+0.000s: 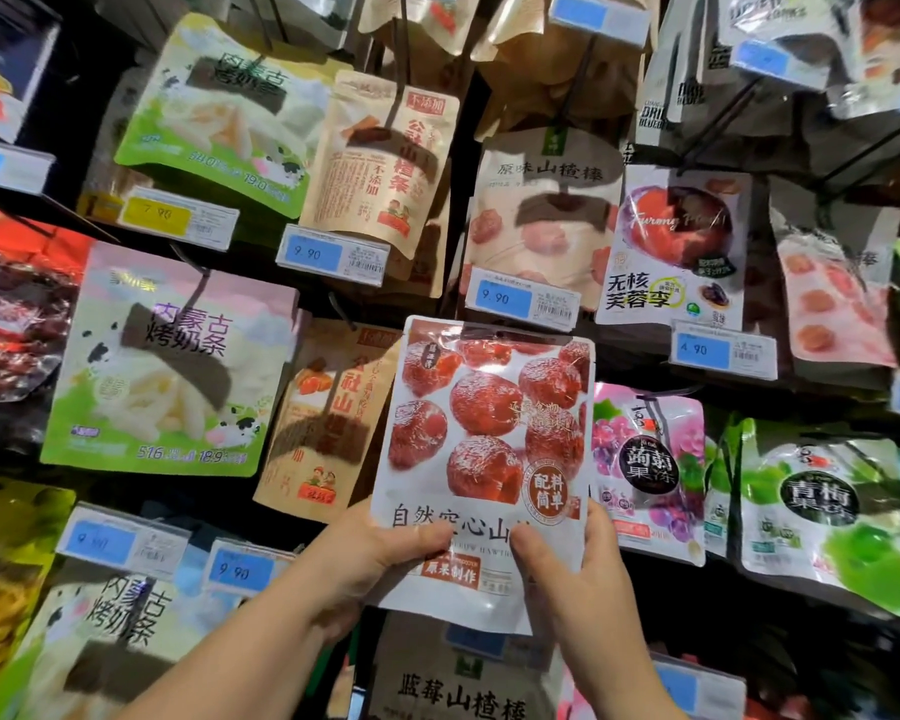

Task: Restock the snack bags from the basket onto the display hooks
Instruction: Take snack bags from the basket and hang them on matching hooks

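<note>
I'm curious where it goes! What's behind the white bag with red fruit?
The left hand and right hand hold the white bag. A brown bag peeks out on its left, a purple grape bag on its right. Whatever is directly behind, any hook included, is covered.

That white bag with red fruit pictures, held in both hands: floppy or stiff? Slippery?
The white bag is probably fairly stiff: gripped only at its lower part by the left hand and right hand, it stands upright without drooping. Its glossy sheen suggests slick film, so it may slip.
</note>
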A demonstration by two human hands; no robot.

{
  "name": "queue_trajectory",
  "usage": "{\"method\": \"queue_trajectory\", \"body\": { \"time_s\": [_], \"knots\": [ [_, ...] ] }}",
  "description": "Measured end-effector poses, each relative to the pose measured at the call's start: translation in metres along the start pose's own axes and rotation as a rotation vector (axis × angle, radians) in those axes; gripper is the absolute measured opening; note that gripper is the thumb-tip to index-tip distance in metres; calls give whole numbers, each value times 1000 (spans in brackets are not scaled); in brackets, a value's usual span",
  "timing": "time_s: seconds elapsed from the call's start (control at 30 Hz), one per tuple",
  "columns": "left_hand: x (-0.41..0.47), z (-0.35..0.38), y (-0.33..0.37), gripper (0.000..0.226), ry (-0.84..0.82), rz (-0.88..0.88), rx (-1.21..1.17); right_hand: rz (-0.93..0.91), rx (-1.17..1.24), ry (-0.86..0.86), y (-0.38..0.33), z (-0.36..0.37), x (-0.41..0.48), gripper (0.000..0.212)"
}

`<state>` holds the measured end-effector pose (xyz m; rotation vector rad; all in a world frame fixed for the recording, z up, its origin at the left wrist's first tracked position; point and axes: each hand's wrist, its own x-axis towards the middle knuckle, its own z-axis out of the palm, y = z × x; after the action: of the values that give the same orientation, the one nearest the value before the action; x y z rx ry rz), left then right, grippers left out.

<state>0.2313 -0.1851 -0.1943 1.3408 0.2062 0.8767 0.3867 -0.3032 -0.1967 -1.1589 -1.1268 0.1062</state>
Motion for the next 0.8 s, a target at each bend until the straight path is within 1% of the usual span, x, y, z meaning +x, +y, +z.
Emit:
{"method": "queue_trajectory", "body": {
  "time_s": [0.1, 0.2, 0.27, 0.43, 0.57, 0.7, 0.77, 0.8],
  "knots": [
    [4, 2, 1, 45, 1, 2, 7, -16, 8, 7, -1, -1, 2, 43],
    [9, 4, 1, 44, -7, 15, 26, -25, -6, 10, 1, -1, 5, 56],
    [12, 3, 1, 45, -5, 17, 25, -32, -5, 15, 1, -1, 7, 59],
    [16, 5, 0, 43, -10, 40, 9, -60, -39, 27, -1, -3, 9, 38],
    [17, 10, 1, 37, -25, 47, -4, -81, -45, 34, 0, -7, 10, 44],
    [18, 12, -2, 27, -15, 41, -8, -74, -58, 46, 2, -10, 12, 41],
    [20, 13, -3, 29, 0, 34, -9, -55, -63, 51, 3, -10, 15, 34],
    [21, 13, -3, 32, 16, 33, -11, -43, -61, 50, 3, -9, 17, 35]
  ]
}}
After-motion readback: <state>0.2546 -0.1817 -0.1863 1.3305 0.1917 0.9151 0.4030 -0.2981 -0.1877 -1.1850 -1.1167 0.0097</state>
